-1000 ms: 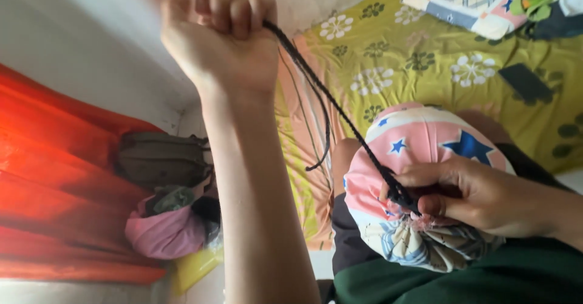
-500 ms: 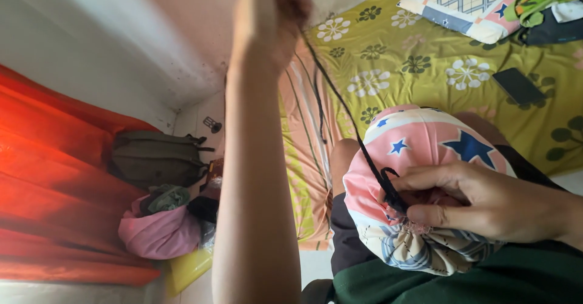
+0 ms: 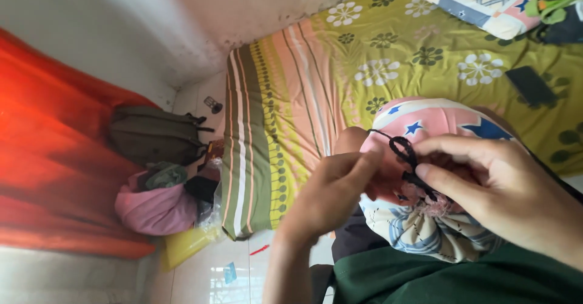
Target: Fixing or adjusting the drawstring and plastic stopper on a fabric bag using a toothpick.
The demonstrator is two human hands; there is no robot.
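Note:
A stuffed cloth bundle [image 3: 425, 122], pink with blue stars and a patterned lower part, rests on my lap. A black cord [image 3: 405, 152] loops at its gathered neck. My right hand [image 3: 504, 194] lies over the bundle, thumb and forefinger pinching the cord near the neck. My left hand [image 3: 331, 194] is low beside the bundle, its fingertips closed on the cord's thin end at the left of the loop.
A mattress with a green flowered sheet [image 3: 388, 67] lies ahead, a dark phone [image 3: 533, 85] and a pillow [image 3: 480, 0] on it. An olive backpack [image 3: 155, 135], pink cloth bundle [image 3: 155, 210] and orange curtain [image 3: 48, 158] are at left, on a white tiled floor [image 3: 237, 267].
My left hand came down from high above, where it pulled the cord taut, to the bundle's neck. The cord now sits as a small slack loop.

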